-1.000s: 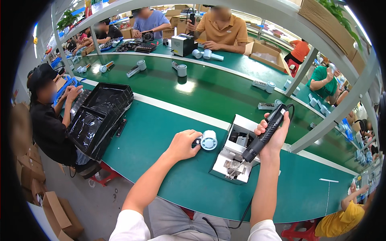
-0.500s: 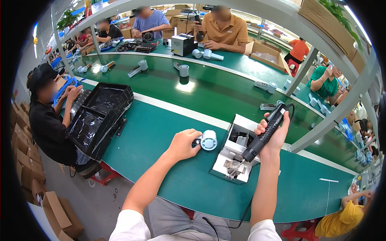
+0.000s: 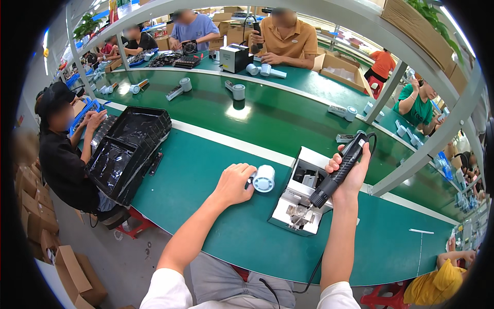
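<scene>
Closed round the dark handle end of a pale blue device with a round, drum-shaped head (image 3: pixel 264 178), my left hand (image 3: pixel 235 182) rests low over the green bench. Most of that handle is hidden by my fingers. My right hand (image 3: pixel 351 172) grips a black electric screwdriver (image 3: pixel 338 169), slanted with its bit downward. The bit reaches into the metal pick-up end of a white and black screw feeder (image 3: pixel 299 198) standing between my hands. Whether a screw sits on the bit is too small to tell.
Beyond the bench runs a shiny green conveyor (image 3: pixel 206 116) carrying similar devices, one (image 3: pixel 238 91) near its middle. A black lined crate (image 3: pixel 128 149) stands at the left beside a seated co-worker (image 3: pixel 64 149). A grey frame post (image 3: pixel 406 165) rises at the right. Other people sit across the line.
My left hand has shifted slightly left with the device, whose head has tilted a little. Devices on the conveyor have drifted slightly right. The screwdriver stays almost still at the feeder.
</scene>
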`<state>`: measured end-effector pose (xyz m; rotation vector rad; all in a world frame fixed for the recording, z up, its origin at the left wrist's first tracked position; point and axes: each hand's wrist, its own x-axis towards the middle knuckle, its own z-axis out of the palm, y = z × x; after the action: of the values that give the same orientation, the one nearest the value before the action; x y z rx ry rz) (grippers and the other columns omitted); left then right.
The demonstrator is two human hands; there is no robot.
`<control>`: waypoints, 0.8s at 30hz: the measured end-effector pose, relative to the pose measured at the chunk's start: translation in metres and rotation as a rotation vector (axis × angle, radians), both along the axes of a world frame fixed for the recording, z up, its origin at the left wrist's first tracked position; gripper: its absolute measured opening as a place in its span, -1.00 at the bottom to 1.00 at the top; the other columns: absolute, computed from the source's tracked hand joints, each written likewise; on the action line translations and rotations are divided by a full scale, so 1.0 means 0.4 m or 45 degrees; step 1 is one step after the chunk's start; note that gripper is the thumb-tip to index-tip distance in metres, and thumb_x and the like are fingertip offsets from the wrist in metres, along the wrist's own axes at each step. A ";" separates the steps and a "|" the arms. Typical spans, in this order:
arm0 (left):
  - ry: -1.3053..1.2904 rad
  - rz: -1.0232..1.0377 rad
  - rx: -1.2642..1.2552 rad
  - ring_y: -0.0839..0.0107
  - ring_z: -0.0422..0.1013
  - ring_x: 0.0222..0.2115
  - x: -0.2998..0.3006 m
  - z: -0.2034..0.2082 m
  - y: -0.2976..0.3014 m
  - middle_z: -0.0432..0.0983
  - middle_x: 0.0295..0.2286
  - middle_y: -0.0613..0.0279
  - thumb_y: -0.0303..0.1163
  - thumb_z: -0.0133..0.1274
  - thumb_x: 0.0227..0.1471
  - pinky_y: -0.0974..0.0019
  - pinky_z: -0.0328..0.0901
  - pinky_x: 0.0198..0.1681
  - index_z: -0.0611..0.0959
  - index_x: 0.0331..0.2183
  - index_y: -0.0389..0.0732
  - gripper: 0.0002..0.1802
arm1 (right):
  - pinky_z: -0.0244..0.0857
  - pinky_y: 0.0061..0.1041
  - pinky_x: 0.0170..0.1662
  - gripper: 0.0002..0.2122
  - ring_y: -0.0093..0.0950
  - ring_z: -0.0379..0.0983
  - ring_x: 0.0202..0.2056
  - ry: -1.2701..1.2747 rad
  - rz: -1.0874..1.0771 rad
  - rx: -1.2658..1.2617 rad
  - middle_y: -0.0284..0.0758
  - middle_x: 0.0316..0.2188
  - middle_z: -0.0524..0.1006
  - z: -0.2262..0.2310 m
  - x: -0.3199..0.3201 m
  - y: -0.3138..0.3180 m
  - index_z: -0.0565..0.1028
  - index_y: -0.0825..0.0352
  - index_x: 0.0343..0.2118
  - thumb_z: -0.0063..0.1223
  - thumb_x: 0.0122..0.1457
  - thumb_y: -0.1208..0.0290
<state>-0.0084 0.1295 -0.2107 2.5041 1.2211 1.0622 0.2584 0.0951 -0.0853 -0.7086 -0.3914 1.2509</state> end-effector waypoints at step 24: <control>-0.022 0.181 0.109 0.10 0.48 -0.37 -0.005 -0.027 0.007 0.56 -0.41 0.09 -0.48 0.22 -0.27 0.13 0.37 -0.28 0.61 -0.30 -0.21 -0.66 | 0.19 -0.55 -0.60 -0.44 -0.54 0.24 -0.68 -0.002 -0.023 -0.003 -0.36 -0.69 0.30 0.006 -0.009 -0.003 0.37 0.33 -0.36 -0.18 0.22 -0.24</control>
<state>-0.0104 0.1325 -0.2215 2.4960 1.3959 1.1904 0.2549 0.0937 -0.0828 -0.7140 -0.3836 1.2341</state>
